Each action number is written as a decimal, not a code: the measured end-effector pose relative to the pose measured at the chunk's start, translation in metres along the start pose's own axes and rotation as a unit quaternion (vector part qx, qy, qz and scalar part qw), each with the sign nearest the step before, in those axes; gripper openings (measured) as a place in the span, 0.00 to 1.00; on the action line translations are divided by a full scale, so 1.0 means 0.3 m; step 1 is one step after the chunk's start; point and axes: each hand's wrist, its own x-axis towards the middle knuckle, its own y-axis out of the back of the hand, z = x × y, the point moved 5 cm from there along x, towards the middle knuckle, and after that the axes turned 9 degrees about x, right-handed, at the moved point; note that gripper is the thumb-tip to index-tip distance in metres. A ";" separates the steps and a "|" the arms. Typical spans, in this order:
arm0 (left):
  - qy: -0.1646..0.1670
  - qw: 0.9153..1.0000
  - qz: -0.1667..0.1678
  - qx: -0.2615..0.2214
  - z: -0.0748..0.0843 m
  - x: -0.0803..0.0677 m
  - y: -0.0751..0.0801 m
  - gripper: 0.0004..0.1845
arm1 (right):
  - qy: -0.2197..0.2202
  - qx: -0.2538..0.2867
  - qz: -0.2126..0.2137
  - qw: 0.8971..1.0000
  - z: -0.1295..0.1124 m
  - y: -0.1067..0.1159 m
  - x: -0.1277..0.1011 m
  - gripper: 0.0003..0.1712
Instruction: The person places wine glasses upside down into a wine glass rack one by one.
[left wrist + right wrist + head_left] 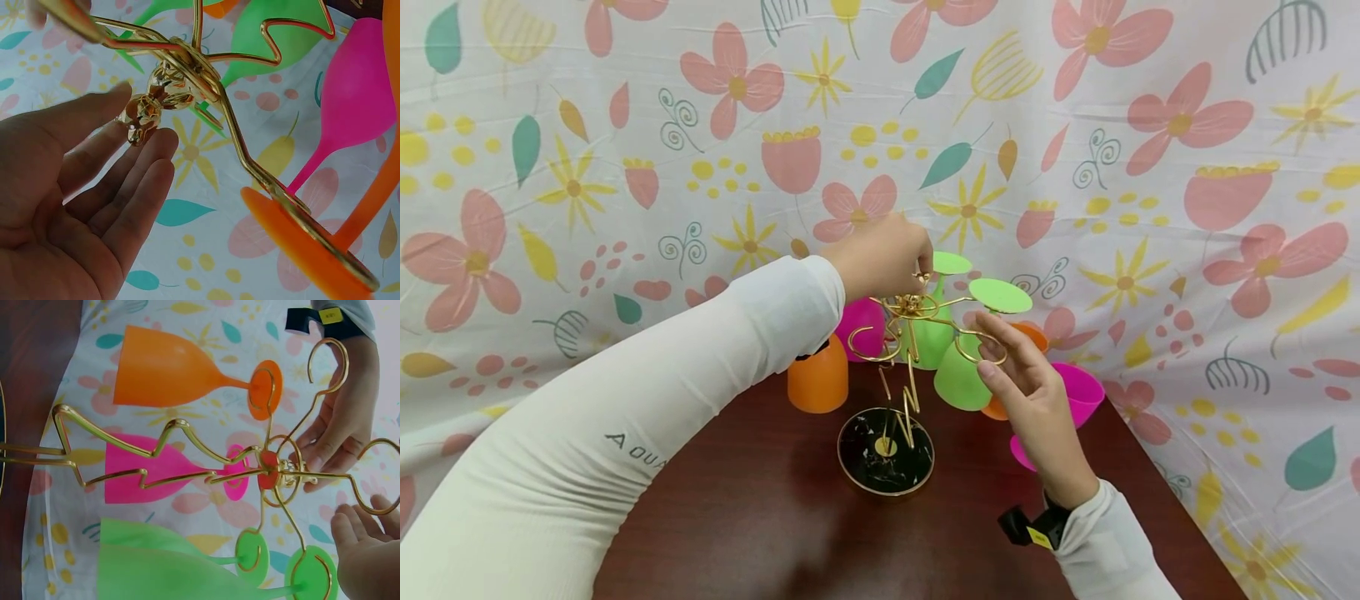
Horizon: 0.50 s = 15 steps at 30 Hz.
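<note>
A gold wire rack (904,350) stands on its round black base (886,451) near the middle of a dark brown table (760,517), close to the far edge. Plastic goblets hang upside down from its arms: two green goblets (958,367) on the right side, an orange goblet (817,385) on the left and a pink goblet (861,327) behind. The left hand (883,254) reaches over the rack's top, its fingers relaxed and touching the gold knob (150,106) at the crown. The right hand (1033,400) is spread, fingers straight, fingertips at a free hook (988,350) beside the nearer green goblet. Another pink goblet (1075,392) shows behind that hand, near the right edge. A floral cloth (625,125) forms the backdrop.
</note>
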 end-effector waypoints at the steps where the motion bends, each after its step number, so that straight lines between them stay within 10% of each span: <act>1: 0.001 1.000 -0.001 -0.001 0.000 0.000 -0.002 0.10 | 0.003 0.005 0.003 1.000 0.001 -0.001 -0.001 0.27; 15: 0.005 1.000 0.005 -0.009 -0.016 0.020 -0.014 0.09 | 0.030 0.031 0.019 0.999 0.006 -0.020 0.005 0.28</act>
